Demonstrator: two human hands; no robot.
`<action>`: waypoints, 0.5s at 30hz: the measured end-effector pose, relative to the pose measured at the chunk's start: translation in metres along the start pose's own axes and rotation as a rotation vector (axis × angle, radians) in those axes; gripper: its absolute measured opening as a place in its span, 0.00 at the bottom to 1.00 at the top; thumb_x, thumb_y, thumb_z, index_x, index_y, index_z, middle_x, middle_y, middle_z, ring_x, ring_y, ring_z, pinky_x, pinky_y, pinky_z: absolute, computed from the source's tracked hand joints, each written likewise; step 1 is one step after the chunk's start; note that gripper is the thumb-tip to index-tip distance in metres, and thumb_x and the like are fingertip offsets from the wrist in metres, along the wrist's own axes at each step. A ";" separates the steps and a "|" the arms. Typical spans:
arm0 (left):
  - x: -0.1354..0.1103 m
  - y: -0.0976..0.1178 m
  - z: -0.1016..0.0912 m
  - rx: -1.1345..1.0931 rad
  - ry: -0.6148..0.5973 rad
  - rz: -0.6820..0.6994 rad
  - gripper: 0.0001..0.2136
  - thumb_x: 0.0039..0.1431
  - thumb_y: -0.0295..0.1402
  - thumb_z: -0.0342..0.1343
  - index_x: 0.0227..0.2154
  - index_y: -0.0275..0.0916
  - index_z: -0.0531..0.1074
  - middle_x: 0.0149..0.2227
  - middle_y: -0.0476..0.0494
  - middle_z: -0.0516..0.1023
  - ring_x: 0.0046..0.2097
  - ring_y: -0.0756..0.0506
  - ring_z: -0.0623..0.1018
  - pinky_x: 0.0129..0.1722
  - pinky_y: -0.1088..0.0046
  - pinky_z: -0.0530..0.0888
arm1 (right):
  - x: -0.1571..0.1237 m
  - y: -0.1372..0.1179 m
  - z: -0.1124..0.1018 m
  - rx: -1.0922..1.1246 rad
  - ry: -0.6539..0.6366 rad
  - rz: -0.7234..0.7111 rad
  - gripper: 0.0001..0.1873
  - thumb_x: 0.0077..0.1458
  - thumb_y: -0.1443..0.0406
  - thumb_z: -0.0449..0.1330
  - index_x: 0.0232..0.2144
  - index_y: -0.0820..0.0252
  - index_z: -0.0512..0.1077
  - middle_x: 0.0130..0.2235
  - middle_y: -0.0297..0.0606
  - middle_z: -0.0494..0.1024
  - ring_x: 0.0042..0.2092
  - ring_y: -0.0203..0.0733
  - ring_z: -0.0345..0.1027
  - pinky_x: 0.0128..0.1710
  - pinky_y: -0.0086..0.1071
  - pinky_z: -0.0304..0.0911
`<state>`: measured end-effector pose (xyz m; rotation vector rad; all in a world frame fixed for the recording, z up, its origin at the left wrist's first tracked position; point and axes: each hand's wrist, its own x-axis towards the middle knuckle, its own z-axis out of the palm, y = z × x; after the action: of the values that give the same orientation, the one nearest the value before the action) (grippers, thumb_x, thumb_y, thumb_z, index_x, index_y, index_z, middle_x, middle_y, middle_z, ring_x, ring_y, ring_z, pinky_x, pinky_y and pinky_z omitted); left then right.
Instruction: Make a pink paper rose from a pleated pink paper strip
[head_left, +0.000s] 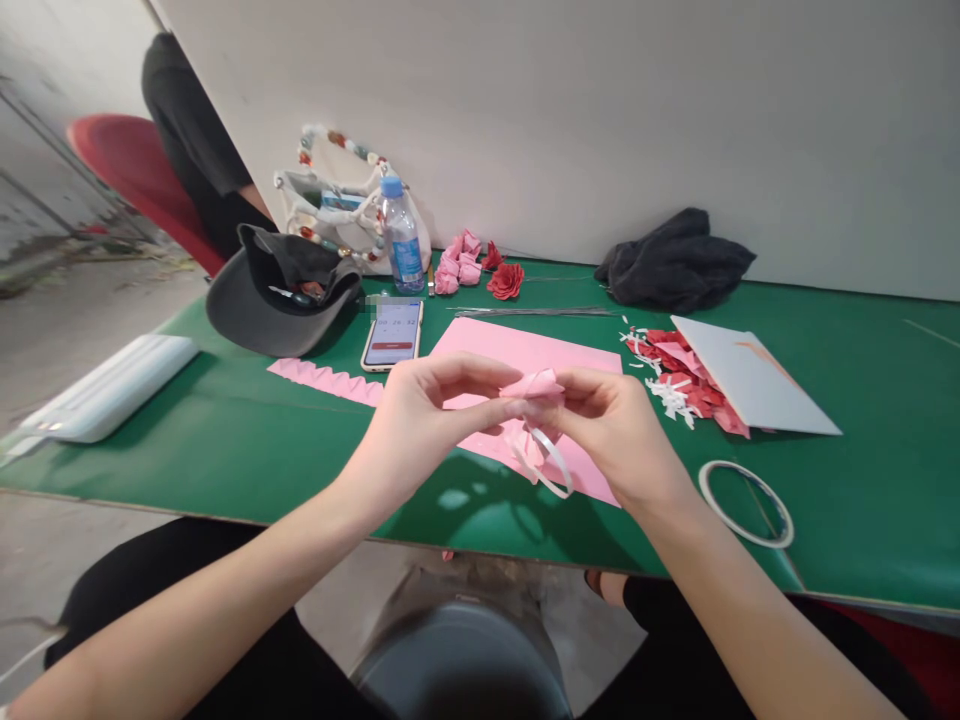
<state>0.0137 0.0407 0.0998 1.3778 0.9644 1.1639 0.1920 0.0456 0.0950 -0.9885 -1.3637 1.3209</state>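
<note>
My left hand (431, 410) and my right hand (619, 415) meet in front of me, fingers closed on a pink paper flower (534, 384) of rolled paper. A narrow white strip (556, 468) curls down below it, beside a hanging pink paper end (529, 450). Parts of the flower are covered by my fingertips. Under my hands, a flat pink paper sheet (536, 345) lies on the green table (315, 450). Left of the sheet is a pink strip with a wavy edge (326, 382); its right end passes behind my left hand.
At the back stand a beaded bag (307, 195), a water bottle (405, 240) and finished paper flowers (506, 281). A cap (289, 290), phone (392, 333), wires (532, 312), dark cloth (675, 262), paper scraps (694, 385), grey-white board (750, 375) and tape roll (784, 535) surround my hands. Someone's dark sleeve (187, 110) shows at left.
</note>
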 end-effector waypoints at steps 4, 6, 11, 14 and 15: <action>0.001 0.000 -0.002 -0.029 -0.004 -0.017 0.10 0.48 0.27 0.71 0.35 0.42 0.83 0.37 0.49 0.85 0.38 0.47 0.83 0.36 0.79 0.80 | -0.001 -0.002 -0.002 -0.042 0.000 -0.034 0.02 0.49 0.66 0.71 0.29 0.55 0.82 0.29 0.30 0.82 0.30 0.33 0.74 0.35 0.27 0.70; 0.000 0.000 -0.002 -0.028 0.002 -0.017 0.09 0.49 0.28 0.71 0.35 0.42 0.83 0.40 0.48 0.85 0.41 0.46 0.83 0.38 0.78 0.80 | -0.001 -0.001 -0.003 -0.051 -0.004 -0.036 0.03 0.49 0.65 0.71 0.29 0.55 0.82 0.29 0.30 0.82 0.31 0.34 0.74 0.35 0.27 0.70; -0.001 0.005 -0.001 0.017 -0.005 0.022 0.07 0.54 0.32 0.68 0.37 0.42 0.83 0.39 0.47 0.85 0.39 0.46 0.83 0.38 0.76 0.80 | -0.001 0.001 -0.006 -0.089 -0.007 -0.056 0.05 0.48 0.65 0.72 0.30 0.56 0.81 0.30 0.31 0.81 0.32 0.36 0.75 0.35 0.28 0.71; -0.001 0.008 0.001 0.049 0.016 0.053 0.05 0.54 0.31 0.68 0.35 0.40 0.84 0.37 0.47 0.86 0.40 0.47 0.83 0.40 0.78 0.79 | -0.001 0.002 -0.004 -0.092 0.006 -0.059 0.06 0.47 0.64 0.72 0.29 0.57 0.79 0.30 0.31 0.80 0.32 0.36 0.75 0.35 0.29 0.71; -0.001 0.008 0.001 0.047 0.028 0.061 0.05 0.54 0.31 0.68 0.35 0.40 0.84 0.37 0.47 0.86 0.40 0.47 0.83 0.41 0.78 0.79 | -0.001 0.002 -0.003 -0.083 0.019 -0.060 0.07 0.47 0.64 0.72 0.30 0.57 0.79 0.31 0.31 0.80 0.32 0.36 0.75 0.35 0.29 0.72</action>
<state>0.0138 0.0382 0.1075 1.4408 0.9807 1.2153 0.1953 0.0458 0.0930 -1.0060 -1.4327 1.2156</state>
